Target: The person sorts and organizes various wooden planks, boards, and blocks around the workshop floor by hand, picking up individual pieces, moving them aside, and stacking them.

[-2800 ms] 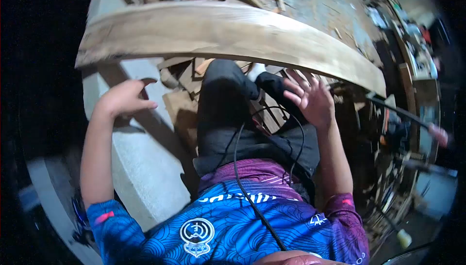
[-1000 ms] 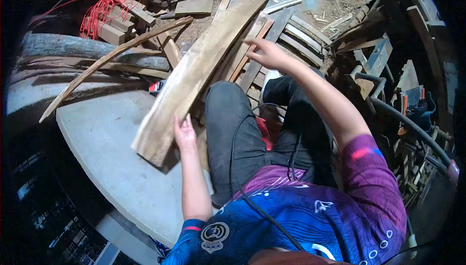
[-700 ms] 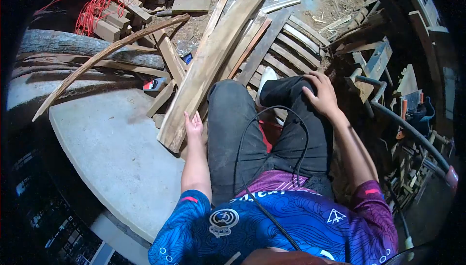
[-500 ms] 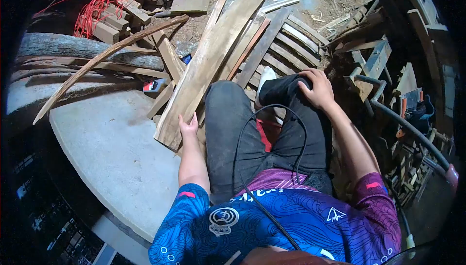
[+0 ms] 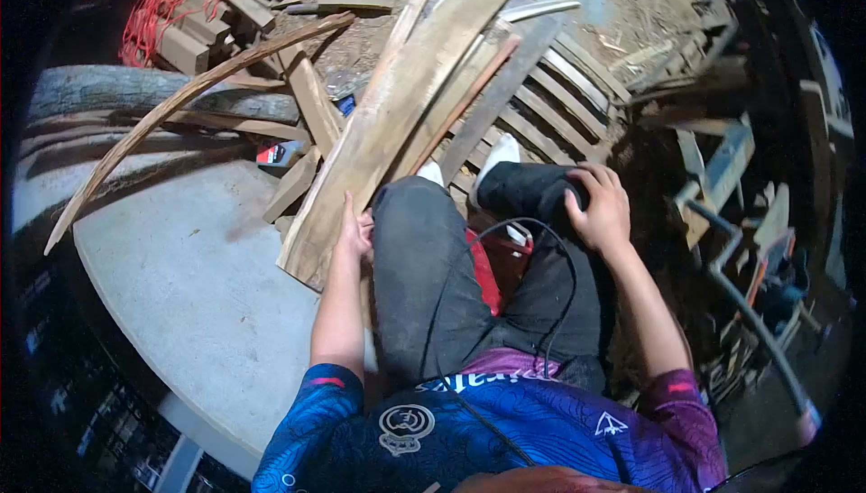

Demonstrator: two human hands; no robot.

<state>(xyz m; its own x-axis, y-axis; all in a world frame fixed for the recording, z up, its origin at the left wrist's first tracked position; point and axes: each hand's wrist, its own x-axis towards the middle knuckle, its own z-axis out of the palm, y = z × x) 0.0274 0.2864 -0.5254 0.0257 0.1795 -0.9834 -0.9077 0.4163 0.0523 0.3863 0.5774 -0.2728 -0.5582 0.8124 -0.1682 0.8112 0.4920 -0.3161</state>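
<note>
My left hand is at the near right edge of a long wide wooden plank, beside my left knee. Its thumb points forward over the wood, apart from the loosely curled fingers; no grip on the plank shows. Draped over my bent right knee, my right hand has its fingers apart and holds nothing. A black cable loops across my lap. The plank slants away from me over other boards, its near end by the pale slab.
A pale concrete slab lies at left. Beyond it are a log, a curved stick, tangled red cord and stacked wood blocks. A slatted pallet sits ahead. A bent metal pipe stands at right.
My left hand has turned, its fingers more curled and its thumb stretched forward. My right hand stays on the knee, and the camera view has shifted slightly.
</note>
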